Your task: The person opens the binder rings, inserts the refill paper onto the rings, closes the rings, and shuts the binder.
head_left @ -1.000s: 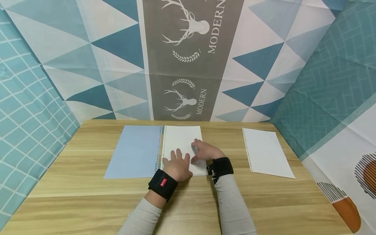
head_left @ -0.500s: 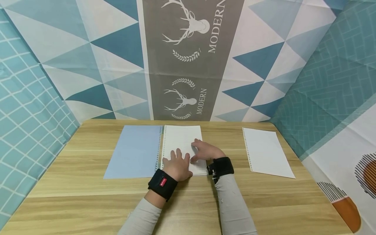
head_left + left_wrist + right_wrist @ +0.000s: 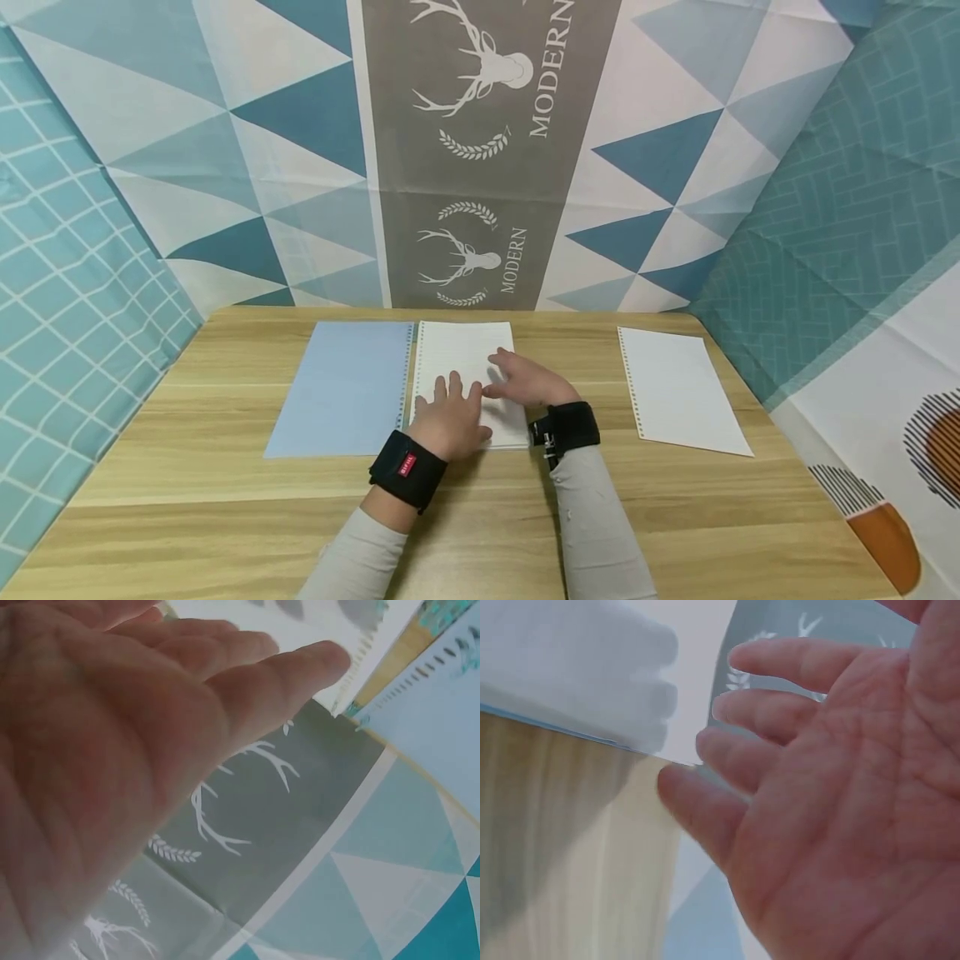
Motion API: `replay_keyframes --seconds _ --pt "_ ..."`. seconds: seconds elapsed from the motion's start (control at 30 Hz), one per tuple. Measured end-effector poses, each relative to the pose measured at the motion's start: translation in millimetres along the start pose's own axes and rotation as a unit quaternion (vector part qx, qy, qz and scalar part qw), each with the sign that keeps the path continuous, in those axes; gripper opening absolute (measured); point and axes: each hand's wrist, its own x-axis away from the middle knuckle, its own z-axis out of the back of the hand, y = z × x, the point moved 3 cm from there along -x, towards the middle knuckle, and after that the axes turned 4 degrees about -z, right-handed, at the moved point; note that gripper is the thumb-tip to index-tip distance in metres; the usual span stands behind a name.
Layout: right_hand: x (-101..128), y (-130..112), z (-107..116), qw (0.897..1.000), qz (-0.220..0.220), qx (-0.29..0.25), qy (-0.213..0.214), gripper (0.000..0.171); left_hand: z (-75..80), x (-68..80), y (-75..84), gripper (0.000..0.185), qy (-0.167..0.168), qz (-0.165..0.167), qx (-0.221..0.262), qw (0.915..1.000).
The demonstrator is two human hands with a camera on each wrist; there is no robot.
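Observation:
A white lined loose-leaf stack (image 3: 457, 350) lies in the middle of the table, punched holes down its left side. Over its lower part my left hand (image 3: 448, 423) is spread, fingers pointing away from me. In the left wrist view the left hand (image 3: 135, 727) appears raised, its straight fingers above the paper. At the right side of the stack, my right hand (image 3: 531, 382) has its fingers extended leftward over it. The right wrist view shows the right hand (image 3: 840, 772) with loose fingers, holding nothing, and their shadow on the paper (image 3: 690, 645).
A blue punched sheet or cover (image 3: 341, 387) lies directly left of the stack, a narrow gap between their hole edges. To the right lies a separate white punched sheet (image 3: 682, 390). Everything rests on a wooden table (image 3: 487, 533), with patterned cloth (image 3: 465, 167) hanging behind.
My left hand has shifted slightly up and left, appearing lifted from the paper. My right hand's fingers have spread a little and moved up. The sheets stay where they were.

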Motion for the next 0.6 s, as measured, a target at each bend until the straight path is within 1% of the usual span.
replay_keyframes --seconds 0.2,0.37,0.6 --pt "7 -5 14 0.998 0.025 -0.002 0.049 0.067 12.6 2.4 -1.5 0.071 0.032 -0.024 -0.014 0.9991" --pt "15 -6 24 0.997 0.016 -0.013 0.079 0.067 22.7 4.4 -2.6 0.068 0.063 -0.048 -0.007 0.9968" --pt "26 -10 40 0.991 0.014 -0.034 0.132 0.067 33.7 4.7 -1.5 0.067 0.098 -0.066 0.012 0.9929"
